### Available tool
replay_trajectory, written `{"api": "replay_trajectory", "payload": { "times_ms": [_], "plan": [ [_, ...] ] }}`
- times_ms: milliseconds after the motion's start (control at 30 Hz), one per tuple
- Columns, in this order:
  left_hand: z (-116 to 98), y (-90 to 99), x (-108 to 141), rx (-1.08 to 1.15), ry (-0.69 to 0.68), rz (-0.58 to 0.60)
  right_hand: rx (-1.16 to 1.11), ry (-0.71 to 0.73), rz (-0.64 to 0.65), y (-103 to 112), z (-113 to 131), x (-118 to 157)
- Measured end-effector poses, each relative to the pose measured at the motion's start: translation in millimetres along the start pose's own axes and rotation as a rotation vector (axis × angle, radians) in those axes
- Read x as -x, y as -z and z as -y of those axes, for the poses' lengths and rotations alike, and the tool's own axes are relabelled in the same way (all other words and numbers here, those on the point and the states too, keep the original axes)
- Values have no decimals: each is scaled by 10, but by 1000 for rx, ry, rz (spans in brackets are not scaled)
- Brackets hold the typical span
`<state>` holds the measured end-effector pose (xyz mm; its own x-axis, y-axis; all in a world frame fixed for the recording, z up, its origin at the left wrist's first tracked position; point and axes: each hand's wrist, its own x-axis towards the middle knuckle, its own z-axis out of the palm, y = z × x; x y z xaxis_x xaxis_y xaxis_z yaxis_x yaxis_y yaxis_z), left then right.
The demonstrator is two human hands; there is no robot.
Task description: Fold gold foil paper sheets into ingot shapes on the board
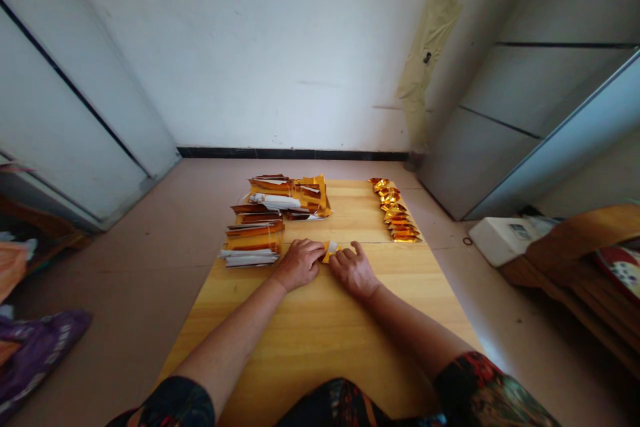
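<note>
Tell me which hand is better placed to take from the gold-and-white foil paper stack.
The left hand probably: it lies beside the gold-and-white foil paper stack; the right hand is farther.

L hand [299, 264] and R hand [353, 270] palm-down, fingers angled inward, tips nearly meeting; L forearm [230, 340], R forearm [415, 333] slanting in.

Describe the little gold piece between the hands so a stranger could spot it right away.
On the pale wooden table, find the person's left hand and right hand. Between their fingertips sits a small gold-and-white folded piece. It alone is in the hands, apart from the loose stacks to its left and the row of gold folded pieces to its right.
</note>
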<state>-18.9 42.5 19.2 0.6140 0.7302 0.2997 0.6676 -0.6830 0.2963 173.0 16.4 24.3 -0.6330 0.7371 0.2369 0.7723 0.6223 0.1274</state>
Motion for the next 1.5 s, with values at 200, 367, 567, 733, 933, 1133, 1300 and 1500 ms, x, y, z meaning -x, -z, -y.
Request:
{"api": "replay_trajectory", "payload": {
  "times_ms": [200,367,567,733,933,1133,1300,1500],
  "plan": [
    [3,37,-2,10,-30,14,-2,-15,-26,-23,-1,1],
    [20,-5,-10,3,-34,-18,-14,-8,-48,-24,-20,-12],
    [-14,-57,-15,-59,-63,-89,-19,-28,-43,-1,-15,-7],
    [-3,-93,-17,-105,-93,-127,-38,-84,-87,-37,-8,4],
    [20,-141,-22,-154,-115,-168,-60,-185,-79,-101,4,15],
    [-3,-132,-8,-164,-122,-136,-50,-349,-50,-99,49,10],
    [-13,-138,-17,-165,-86,-117,-42,-318,-32,-107,29,14],
    [-14,-150,-13,-128,-73,-112,-64,-280,-44,-65,19,27]
  ]
}}
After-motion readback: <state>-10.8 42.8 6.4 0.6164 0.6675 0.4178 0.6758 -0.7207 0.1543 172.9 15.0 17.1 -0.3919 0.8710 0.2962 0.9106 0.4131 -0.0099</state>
